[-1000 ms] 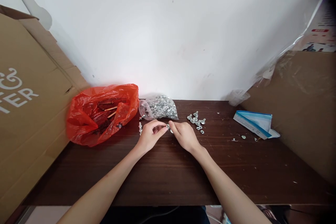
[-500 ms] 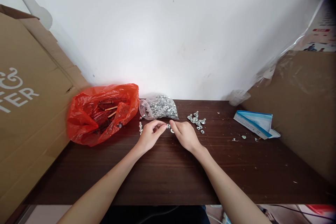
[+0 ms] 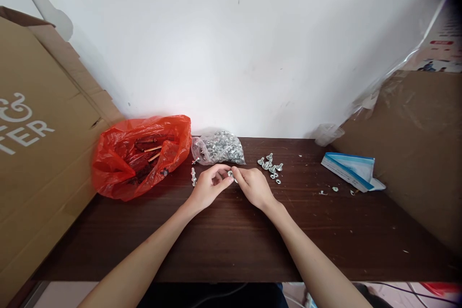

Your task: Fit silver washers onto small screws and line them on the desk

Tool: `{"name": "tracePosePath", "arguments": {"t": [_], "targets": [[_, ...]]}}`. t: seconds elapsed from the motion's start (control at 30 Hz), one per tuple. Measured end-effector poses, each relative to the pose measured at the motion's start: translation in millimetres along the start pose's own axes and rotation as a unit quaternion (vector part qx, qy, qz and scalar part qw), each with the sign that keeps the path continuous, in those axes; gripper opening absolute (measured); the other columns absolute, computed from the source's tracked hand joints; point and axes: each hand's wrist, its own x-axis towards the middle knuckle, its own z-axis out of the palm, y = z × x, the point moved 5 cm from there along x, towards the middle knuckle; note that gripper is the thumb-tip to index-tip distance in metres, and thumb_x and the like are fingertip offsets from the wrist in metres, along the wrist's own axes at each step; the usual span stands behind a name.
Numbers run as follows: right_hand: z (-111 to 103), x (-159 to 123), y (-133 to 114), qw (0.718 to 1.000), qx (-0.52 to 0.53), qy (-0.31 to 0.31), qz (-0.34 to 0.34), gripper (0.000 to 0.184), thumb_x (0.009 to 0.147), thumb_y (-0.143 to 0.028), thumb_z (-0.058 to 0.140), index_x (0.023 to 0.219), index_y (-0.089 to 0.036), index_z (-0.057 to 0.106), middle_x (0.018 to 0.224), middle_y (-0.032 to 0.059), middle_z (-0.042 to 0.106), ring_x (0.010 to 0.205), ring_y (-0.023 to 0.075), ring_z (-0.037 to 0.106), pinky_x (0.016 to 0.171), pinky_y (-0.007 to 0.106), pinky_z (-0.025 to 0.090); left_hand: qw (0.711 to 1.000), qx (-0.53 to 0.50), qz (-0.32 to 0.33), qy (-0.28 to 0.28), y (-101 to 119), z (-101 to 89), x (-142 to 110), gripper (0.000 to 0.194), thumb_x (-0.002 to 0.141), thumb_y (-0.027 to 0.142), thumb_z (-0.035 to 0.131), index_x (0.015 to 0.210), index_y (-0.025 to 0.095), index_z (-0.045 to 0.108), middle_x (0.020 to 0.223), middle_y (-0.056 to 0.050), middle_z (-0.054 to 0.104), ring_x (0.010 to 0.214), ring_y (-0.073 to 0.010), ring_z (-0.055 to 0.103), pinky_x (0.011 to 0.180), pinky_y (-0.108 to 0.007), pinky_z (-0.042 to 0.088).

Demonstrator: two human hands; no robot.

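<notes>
My left hand (image 3: 208,186) is closed in a loose pinch, thumb and index finger reaching to a small silvery metal nut (image 3: 230,173). My right hand (image 3: 254,186) meets it from the other side, its thumb pressed against curled fingers. What the right fingers grip is mostly hidden; a pale bit of metal peeks out below the thumb. To the right of the hands lies a group of metal bolts (image 3: 269,163) with wide round heads. Loose nuts (image 3: 278,181) lie just in front of them. Left of my left hand is a short row of metal fasteners (image 3: 194,176).
A clear bag of metal fasteners (image 3: 225,148) stands against the wall. Beside it sits an open red plastic bag (image 3: 111,173) with dark and copper-coloured pieces. Cardboard (image 3: 39,154) borders the left side. A blue-and-white packet (image 3: 348,171) and scraps lie at right.
The left thumb and index finger have shifted and parted slightly, and the small metal piece between the hands now shows its ring-shaped face. The right hand has barely moved.
</notes>
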Motion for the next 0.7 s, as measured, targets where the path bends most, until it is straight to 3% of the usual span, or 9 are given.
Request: {"name": "tracePosePath", "arguments": {"t": [0.2,0.43,0.7], "targets": [[1.2,-1.0,-1.1,1.0,0.0,-0.015,0.001,0.048,0.096,-0.042,0.027,0.063,-0.019,0.052,0.056,0.0008,0.056,0.051,0.0128,0.05,0.053,0.023,0.026,1.0,0.013,-0.011,-0.022,1.0,4.3,-1.8,0.024,0.078,0.027,0.06,0.098,0.015,0.062,0.081,-0.003,0.061,0.066,-0.0108,0.051,0.06,-0.022,0.043],[0.9,-1.2,-5.8,0.999,0.025,-0.014,-0.02,0.042,0.095,-0.044,0.031,0.066,-0.02,0.05,0.06,-0.0001,0.056,0.055,0.0132,0.051,0.055,0.022,0.03,0.999,0.033,0.011,0.011,2.2,-0.6,-2.6,0.013,0.076,0.022,0.057,0.088,0.017,0.055,0.074,0.002,0.055,0.059,-0.0081,0.045,0.056,-0.02,0.039],[-2.8,-1.2,-10.7,0.989,0.14,-0.018,-0.048,0.02,0.091,-0.038,0.045,0.094,-0.022,0.055,0.065,-0.003,0.058,0.055,0.013,0.051,0.056,0.023,0.037,0.998,0.037,0.017,0.057,6.4,-8.9,-1.5,0.007,0.077,0.019,0.054,0.084,0.017,0.052,0.068,0.003,0.049,0.059,-0.0085,0.044,0.054,-0.019,0.035]]}}
